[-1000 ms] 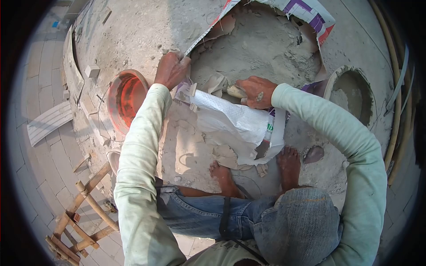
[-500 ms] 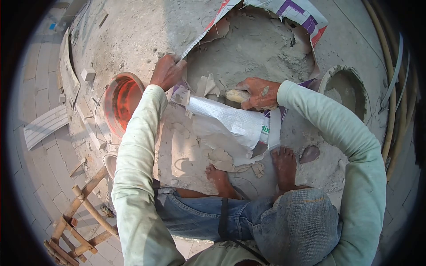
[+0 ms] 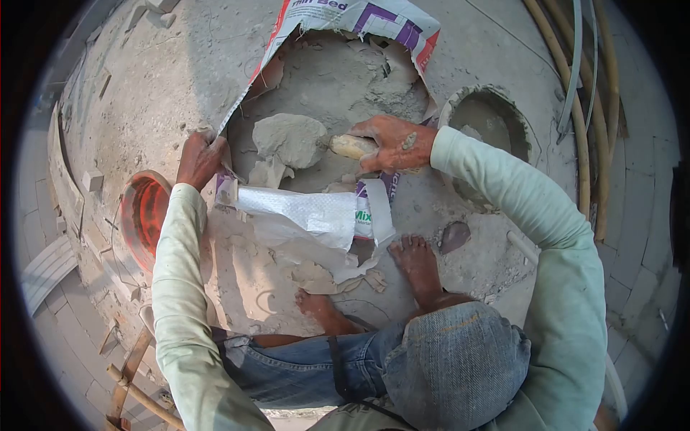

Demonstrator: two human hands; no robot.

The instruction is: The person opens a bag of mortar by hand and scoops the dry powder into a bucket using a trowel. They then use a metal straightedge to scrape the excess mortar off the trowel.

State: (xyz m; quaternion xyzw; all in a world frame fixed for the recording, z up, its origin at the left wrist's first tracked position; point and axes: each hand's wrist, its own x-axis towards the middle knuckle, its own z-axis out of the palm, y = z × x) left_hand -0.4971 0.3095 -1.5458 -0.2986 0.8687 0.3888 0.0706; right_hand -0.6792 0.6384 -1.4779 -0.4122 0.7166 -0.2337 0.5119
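A torn-open mortar bag (image 3: 305, 213), white with purple and red print, lies on the ground in front of me, with grey powder (image 3: 338, 75) inside. My left hand (image 3: 201, 159) is closed on the bag's torn left edge. My right hand (image 3: 399, 142) grips the pale wooden handle of a trowel (image 3: 351, 146) over the opening. At the handle's far end sits a lump of grey powder (image 3: 291, 138), which hides the blade. Against the bag's near side is a crumpled scrap of paper lining (image 3: 269, 172).
An orange-red bowl (image 3: 144, 215) stands to the left. On the right is a mortar-crusted bowl (image 3: 532, 147) with grey material in it, and beyond it run bamboo poles (image 3: 575, 136). A wooden frame (image 3: 129, 384) lies at lower left. My bare feet (image 3: 415, 269) are near the bag.
The lump of powder now shows raised at the trowel's end, where before the blade was down in the bag. The view has shifted, moving the scene left. Both hands keep their grips.
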